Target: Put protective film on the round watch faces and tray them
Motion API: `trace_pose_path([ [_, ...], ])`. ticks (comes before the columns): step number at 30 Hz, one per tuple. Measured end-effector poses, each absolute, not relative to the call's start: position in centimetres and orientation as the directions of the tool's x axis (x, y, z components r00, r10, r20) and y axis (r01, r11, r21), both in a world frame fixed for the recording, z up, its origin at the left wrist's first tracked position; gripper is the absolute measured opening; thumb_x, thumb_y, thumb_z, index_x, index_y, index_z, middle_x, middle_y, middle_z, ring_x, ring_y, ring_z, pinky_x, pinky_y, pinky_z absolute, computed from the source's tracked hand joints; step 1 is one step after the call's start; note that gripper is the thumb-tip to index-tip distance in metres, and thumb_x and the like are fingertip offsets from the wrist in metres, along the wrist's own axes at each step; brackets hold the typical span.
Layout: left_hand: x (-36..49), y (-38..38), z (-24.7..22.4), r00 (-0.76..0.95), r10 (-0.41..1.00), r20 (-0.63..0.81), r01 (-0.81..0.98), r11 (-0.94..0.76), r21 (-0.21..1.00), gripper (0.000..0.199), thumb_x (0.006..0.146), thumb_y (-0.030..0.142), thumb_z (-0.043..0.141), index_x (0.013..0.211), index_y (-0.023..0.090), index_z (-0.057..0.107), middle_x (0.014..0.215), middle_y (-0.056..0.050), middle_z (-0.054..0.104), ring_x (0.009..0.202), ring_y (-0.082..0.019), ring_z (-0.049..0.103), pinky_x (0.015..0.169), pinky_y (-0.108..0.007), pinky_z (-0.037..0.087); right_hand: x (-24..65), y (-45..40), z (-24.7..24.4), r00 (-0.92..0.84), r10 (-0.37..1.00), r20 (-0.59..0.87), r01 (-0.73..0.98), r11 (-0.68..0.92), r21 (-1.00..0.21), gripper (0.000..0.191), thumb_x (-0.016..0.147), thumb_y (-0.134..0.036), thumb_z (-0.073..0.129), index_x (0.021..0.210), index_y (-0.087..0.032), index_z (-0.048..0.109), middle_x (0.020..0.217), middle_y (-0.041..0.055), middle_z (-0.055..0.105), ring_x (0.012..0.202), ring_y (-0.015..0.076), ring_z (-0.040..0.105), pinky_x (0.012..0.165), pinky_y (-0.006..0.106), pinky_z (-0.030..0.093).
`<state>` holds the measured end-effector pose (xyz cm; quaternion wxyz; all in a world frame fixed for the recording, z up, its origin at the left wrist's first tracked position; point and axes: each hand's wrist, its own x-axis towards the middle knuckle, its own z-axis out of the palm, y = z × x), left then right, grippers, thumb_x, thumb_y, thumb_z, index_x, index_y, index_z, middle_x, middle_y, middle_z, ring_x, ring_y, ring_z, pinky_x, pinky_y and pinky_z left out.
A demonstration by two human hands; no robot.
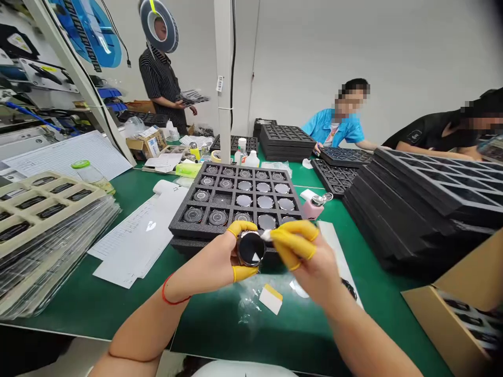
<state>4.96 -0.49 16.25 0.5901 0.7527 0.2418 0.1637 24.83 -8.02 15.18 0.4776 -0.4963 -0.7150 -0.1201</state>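
My left hand, with yellow finger cots on thumb and finger, grips a round watch case by its rim. Its dark glossy face is turned up towards me and carries a small white reflection or mark. My right hand, also in yellow finger cots, pinches a small white piece close to the watch's upper right edge. What kind of piece it is I cannot make out. Just behind both hands lies a black foam tray holding several round watch cases in square compartments. One compartment holds no watch.
At right rise stacked black trays and an open cardboard box. A pink pump bottle stands beside the foam tray. Paper sheets and stacked cream trays lie left. Several people work beyond the table.
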Motion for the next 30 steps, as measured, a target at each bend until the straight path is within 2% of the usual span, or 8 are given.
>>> trace_pose_path([
  [2, 5.2, -0.8, 16.1, 0.843, 0.538, -0.023, 0.164, -0.215, 0.963, 0.051, 0.081, 0.023, 0.067, 0.126, 0.026, 0.042, 0.095, -0.001, 0.062, 0.084, -0.018, 0.065, 0.078, -0.033, 0.055, 22.5, -8.4, 14.4, -0.112, 0.588, 0.801, 0.801, 0.531, -0.277, 0.026, 0.090, -0.011, 0.055, 0.108, -0.027, 0.064, 0.093, 0.0033, 0.062, 0.084, 0.0157, 0.057, 0.071, 0.028, 0.053],
  [5, 5.4, -0.9, 15.9, 0.845, 0.535, 0.003, 0.155, -0.250, 0.956, 0.051, 0.081, 0.020, 0.066, 0.126, 0.025, 0.042, 0.099, -0.002, 0.064, 0.085, -0.019, 0.065, 0.076, -0.031, 0.054, 21.3, -8.0, 13.3, -0.109, 0.579, 0.808, 0.831, 0.499, -0.245, 0.026, 0.089, -0.010, 0.054, 0.110, -0.024, 0.063, 0.095, 0.0051, 0.062, 0.086, 0.0177, 0.054, 0.071, 0.032, 0.051],
  [10, 5.4, -0.5, 15.4, 0.811, 0.586, 0.015, 0.162, -0.249, 0.955, 0.053, 0.080, 0.014, 0.063, 0.127, 0.026, 0.042, 0.093, 0.001, 0.061, 0.073, -0.012, 0.060, 0.062, -0.022, 0.049, 21.0, -8.6, 12.9, -0.175, 0.507, 0.844, 0.831, 0.536, -0.149, 0.021, 0.087, -0.009, 0.057, 0.104, -0.020, 0.063, 0.092, 0.0053, 0.064, 0.088, 0.0187, 0.053, 0.080, 0.036, 0.046],
  [16, 5.7, -0.6, 15.9, 0.830, 0.556, -0.049, 0.130, -0.108, 0.986, 0.055, 0.080, 0.023, 0.070, 0.126, 0.026, 0.041, 0.101, 0.000, 0.061, 0.085, -0.016, 0.064, 0.077, -0.029, 0.054, 22.2, -8.7, 13.2, -0.053, 0.556, 0.829, 0.875, 0.427, -0.230, 0.023, 0.088, -0.011, 0.059, 0.105, -0.025, 0.064, 0.088, 0.0035, 0.064, 0.088, 0.0202, 0.052, 0.082, 0.040, 0.044],
  [20, 6.3, -1.0, 16.1, 0.855, 0.515, -0.057, 0.139, -0.121, 0.983, 0.050, 0.080, 0.023, 0.071, 0.122, 0.023, 0.045, 0.101, -0.002, 0.063, 0.090, -0.019, 0.065, 0.080, -0.032, 0.055, 22.8, -8.2, 13.0, -0.044, 0.581, 0.813, 0.878, 0.410, -0.246, 0.026, 0.089, -0.011, 0.056, 0.108, -0.026, 0.064, 0.091, 0.0047, 0.065, 0.091, 0.0210, 0.051, 0.081, 0.040, 0.046],
  [23, 6.7, -1.1, 16.0, 0.875, 0.482, -0.042, 0.106, -0.106, 0.989, 0.048, 0.080, 0.020, 0.070, 0.122, 0.021, 0.046, 0.109, -0.005, 0.063, 0.097, -0.021, 0.065, 0.083, -0.032, 0.055, 22.9, -8.0, 13.0, -0.117, 0.575, 0.810, 0.865, 0.459, -0.201, 0.027, 0.088, -0.009, 0.056, 0.108, -0.024, 0.064, 0.094, 0.0056, 0.065, 0.095, 0.0214, 0.050, 0.082, 0.039, 0.047],
  [26, 6.8, -1.0, 15.8, 0.882, 0.469, -0.044, 0.101, -0.097, 0.990, 0.049, 0.079, 0.020, 0.071, 0.121, 0.020, 0.046, 0.108, -0.004, 0.063, 0.093, -0.019, 0.065, 0.077, -0.028, 0.055, 23.0, -8.0, 13.3, -0.208, 0.571, 0.794, 0.829, 0.534, -0.166, 0.026, 0.087, -0.008, 0.056, 0.106, -0.023, 0.064, 0.095, 0.0049, 0.066, 0.094, 0.0201, 0.051, 0.087, 0.039, 0.046],
  [30, 6.7, -0.8, 15.8, 0.867, 0.498, -0.019, 0.135, -0.198, 0.971, 0.054, 0.076, 0.019, 0.073, 0.123, 0.020, 0.045, 0.111, -0.004, 0.060, 0.091, -0.017, 0.062, 0.073, -0.025, 0.053, 23.2, -8.3, 13.9, -0.321, 0.573, 0.754, 0.771, 0.621, -0.144, 0.022, 0.087, -0.009, 0.057, 0.101, -0.025, 0.064, 0.091, 0.0008, 0.066, 0.090, 0.0175, 0.053, 0.098, 0.042, 0.039],
])
